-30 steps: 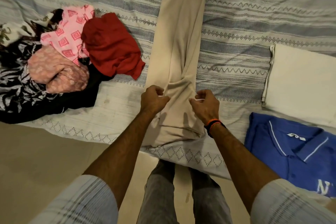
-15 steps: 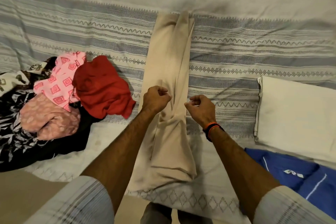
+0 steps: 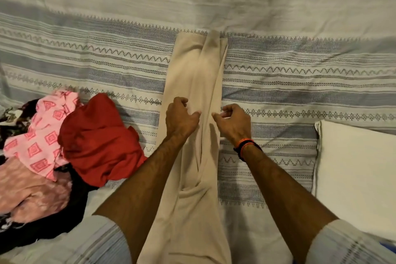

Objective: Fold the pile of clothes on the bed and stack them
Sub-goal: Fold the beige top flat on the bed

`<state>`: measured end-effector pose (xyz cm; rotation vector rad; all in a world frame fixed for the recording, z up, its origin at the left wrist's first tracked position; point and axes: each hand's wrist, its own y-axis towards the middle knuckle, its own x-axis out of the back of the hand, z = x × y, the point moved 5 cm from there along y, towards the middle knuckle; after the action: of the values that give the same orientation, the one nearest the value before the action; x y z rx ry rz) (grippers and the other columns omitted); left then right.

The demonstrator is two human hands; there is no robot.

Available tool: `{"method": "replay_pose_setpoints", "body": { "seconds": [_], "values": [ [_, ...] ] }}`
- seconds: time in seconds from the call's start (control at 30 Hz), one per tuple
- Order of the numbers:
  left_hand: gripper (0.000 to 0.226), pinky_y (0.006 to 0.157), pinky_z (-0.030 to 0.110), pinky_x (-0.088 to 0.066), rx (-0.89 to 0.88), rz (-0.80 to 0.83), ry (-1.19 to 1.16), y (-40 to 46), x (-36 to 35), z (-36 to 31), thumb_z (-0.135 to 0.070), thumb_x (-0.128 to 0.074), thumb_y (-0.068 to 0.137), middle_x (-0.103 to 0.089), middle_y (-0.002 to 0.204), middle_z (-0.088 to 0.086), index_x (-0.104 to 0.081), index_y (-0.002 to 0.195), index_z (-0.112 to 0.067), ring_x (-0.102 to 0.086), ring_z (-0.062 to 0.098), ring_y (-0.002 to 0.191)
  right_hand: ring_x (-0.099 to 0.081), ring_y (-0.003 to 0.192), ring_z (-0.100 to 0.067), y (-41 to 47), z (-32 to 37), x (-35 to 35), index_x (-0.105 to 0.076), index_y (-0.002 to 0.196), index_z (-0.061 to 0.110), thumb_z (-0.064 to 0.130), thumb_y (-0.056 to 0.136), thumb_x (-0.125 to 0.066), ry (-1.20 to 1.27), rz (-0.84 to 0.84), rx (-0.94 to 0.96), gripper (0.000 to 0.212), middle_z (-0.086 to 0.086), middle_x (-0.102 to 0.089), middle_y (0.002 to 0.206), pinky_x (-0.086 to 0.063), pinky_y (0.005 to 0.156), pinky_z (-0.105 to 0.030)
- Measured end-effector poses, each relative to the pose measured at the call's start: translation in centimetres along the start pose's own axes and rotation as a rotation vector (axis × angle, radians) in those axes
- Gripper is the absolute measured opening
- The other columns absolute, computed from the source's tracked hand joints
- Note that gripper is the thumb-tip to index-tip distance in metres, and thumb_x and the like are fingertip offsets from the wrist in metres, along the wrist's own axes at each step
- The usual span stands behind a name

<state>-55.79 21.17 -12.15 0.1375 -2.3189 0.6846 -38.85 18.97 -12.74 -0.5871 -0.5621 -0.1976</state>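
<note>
Nearest the viewer, the beige garment (image 3: 192, 156) lies lengthwise on the bed (image 3: 300, 75), running from the near edge away to a narrow far end on the blue-grey striped band of the bedcover. It is folded long and narrow, with a crease down its middle.

Both forearms reach over it. The left hand (image 3: 181, 117) sits on the garment's left half, fingers curled and pinching a fold of the cloth. The right hand (image 3: 233, 121) is at the garment's right edge, fingers curled with thumb and fingertips pinched together on the fabric there; a dark and orange wristband (image 3: 246, 147) circles its wrist. The two hands are close together, not touching.

To the left, the unfolded pile (image 3: 42, 167) holds a red garment (image 3: 96, 141) nearest the beige one, a pink patterned piece (image 3: 45, 135) beside it, a paler pink piece and black printed cloth beneath. To the right, well apart, lies a folded white cloth (image 3: 355, 169).

No containers are in view. Nothing lies on the cover beyond the beige garment.
</note>
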Motion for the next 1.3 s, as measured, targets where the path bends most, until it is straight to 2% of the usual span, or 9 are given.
{"method": "replay_pose_setpoints", "body": {
  "seconds": [0.17, 0.33, 0.43, 0.6, 0.73, 0.83, 0.93, 1.1, 1.3],
  "values": [
    [0.073, 0.096, 0.038, -0.053, 0.091, 0.122, -0.056, 3.0, -1.8, -1.4, -0.031, -0.083, 0.074, -0.063, 0.11, 0.0, -0.047, 0.135, -0.013, -0.063, 0.021, 0.107, -0.058, 0.096, -0.017, 3.9, 1.5, -1.2, -0.056, 0.12, 0.011, 0.043, 0.082, -0.075, -0.008, -0.015, -0.043, 0.052, 0.0, -0.063, 0.104, -0.047, 0.086, -0.028],
    [0.029, 0.08, 0.027, -0.056, 0.012, 0.211, -0.044, 3.9, -3.9, -3.3, -0.036, -0.075, 0.081, -0.072, 0.093, 0.0, -0.073, 0.103, -0.016, -0.069, 0.018, 0.09, -0.059, 0.09, -0.015, 6.5, 0.9, -1.0, -0.065, 0.112, 0.012, 0.029, 0.09, -0.069, 0.069, -0.025, -0.141, 0.028, 0.001, -0.065, 0.095, -0.045, 0.081, -0.023],
    [0.032, 0.092, 0.03, -0.054, -0.049, 0.178, -0.057, 4.1, -4.2, -4.1, -0.026, -0.073, 0.083, -0.072, 0.106, 0.002, -0.068, 0.113, -0.014, -0.067, 0.018, 0.098, -0.06, 0.082, -0.011, 7.7, 0.6, -0.5, -0.07, 0.103, 0.013, 0.022, 0.091, -0.067, 0.039, -0.067, -0.107, 0.016, 0.0, -0.068, 0.09, -0.049, 0.081, -0.023],
    [0.043, 0.09, 0.024, -0.047, 0.036, 0.118, -0.165, 5.3, -4.4, -4.4, -0.019, -0.068, 0.087, -0.064, 0.123, 0.003, -0.055, 0.128, -0.014, -0.061, 0.018, 0.111, -0.057, 0.072, -0.005, 9.9, 2.0, -0.6, -0.07, 0.097, 0.016, 0.04, 0.09, -0.068, 0.117, -0.133, -0.058, 0.024, 0.006, -0.065, 0.08, -0.043, 0.063, -0.012],
    [0.039, 0.091, 0.028, -0.047, 0.157, 0.029, -0.267, 6.5, -4.1, -4.2, -0.022, -0.065, 0.087, -0.065, 0.12, 0.0, -0.059, 0.125, -0.017, -0.061, 0.019, 0.11, -0.066, 0.093, -0.019, 12.2, 3.2, -0.4, -0.075, 0.093, 0.014, 0.023, 0.09, -0.065, 0.106, -0.123, -0.117, 0.014, -0.004, -0.073, 0.097, -0.053, 0.088, -0.03],
    [0.049, 0.096, 0.037, -0.051, 0.121, 0.051, -0.244, 6.8, -4.4, -4.8, -0.029, -0.073, 0.083, -0.064, 0.123, -0.001, -0.056, 0.128, -0.018, -0.061, 0.019, 0.109, -0.066, 0.094, -0.024, 13.5, 3.2, 0.0, -0.067, 0.088, 0.018, 0.02, 0.081, -0.058, 0.219, -0.18, -0.199, 0.012, -0.003, -0.07, 0.095, -0.056, 0.087, -0.039],
    [0.062, 0.1, 0.037, -0.049, 0.056, 0.049, -0.225, 7.8, -4.9, -6.0, -0.032, -0.079, 0.079, -0.062, 0.129, 0.0, -0.053, 0.133, -0.018, -0.059, 0.019, 0.116, -0.064, 0.089, -0.018, 14.4, 4.2, 0.3, -0.061, 0.1, 0.019, 0.014, 0.083, -0.064, 0.187, -0.176, -0.079, 0.017, 0.003, -0.065, 0.09, -0.055, 0.082, -0.031],
    [0.064, 0.102, 0.035, -0.048, 0.035, 0.028, -0.229, 9.9, -5.2, -7.2, -0.033, -0.079, 0.079, -0.06, 0.132, 0.0, -0.051, 0.134, -0.019, -0.057, 0.019, 0.119, -0.059, 0.109, -0.02, 16.6, 8.2, 0.7, -0.059, 0.124, 0.011, 0.008, 0.092, -0.057, -0.08, -0.142, 0.36, 0.032, -0.006, -0.057, 0.124, -0.048, 0.097, -0.03],
    [0.06, 0.101, 0.042, -0.049, 0.036, 0.012, -0.246, 11.2, -5.6, -7.7, -0.035, -0.078, 0.079, -0.062, 0.129, 0.0, -0.054, 0.131, -0.018, -0.059, 0.019, 0.116, -0.061, 0.104, -0.023, 20.4, 9.8, 1.0, -0.066, 0.115, 0.013, 0.01, 0.089, -0.062, -0.179, 0.076, 0.384, 0.026, -0.006, -0.066, 0.113, -0.051, 0.098, -0.041]
  ]
}}
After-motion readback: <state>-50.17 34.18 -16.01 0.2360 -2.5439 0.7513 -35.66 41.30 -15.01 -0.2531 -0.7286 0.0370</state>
